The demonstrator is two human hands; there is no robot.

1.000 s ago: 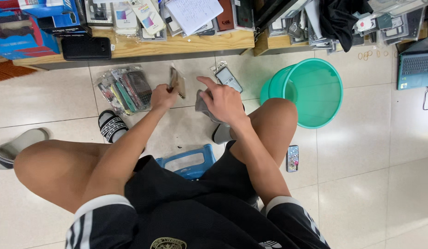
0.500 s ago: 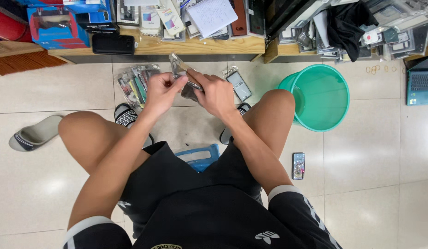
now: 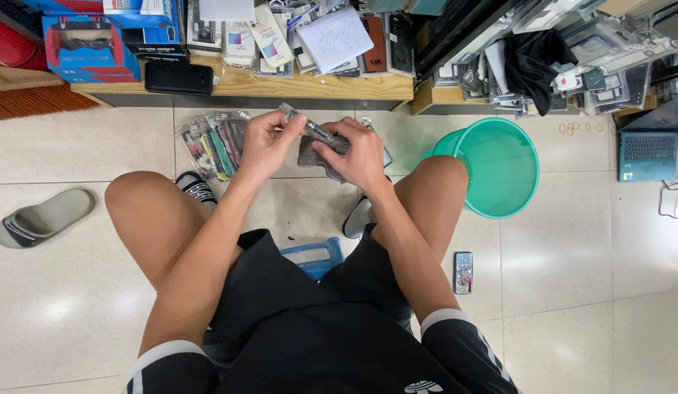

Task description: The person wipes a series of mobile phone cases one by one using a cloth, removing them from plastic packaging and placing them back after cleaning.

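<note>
Here, packet (image 3: 310, 130) slanting upper-left to lower-right.

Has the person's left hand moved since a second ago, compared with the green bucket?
Yes. The left hand has come closer to the right hand, toward the green bucket, and both now hold one clear packet.

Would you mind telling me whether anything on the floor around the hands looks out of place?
Yes. A phone lies loose on the tiles by the person's knee, where it might be stepped on. A grey slipper sits alone, far off to the side. A few rubber bands are scattered beyond the green bucket.
</note>
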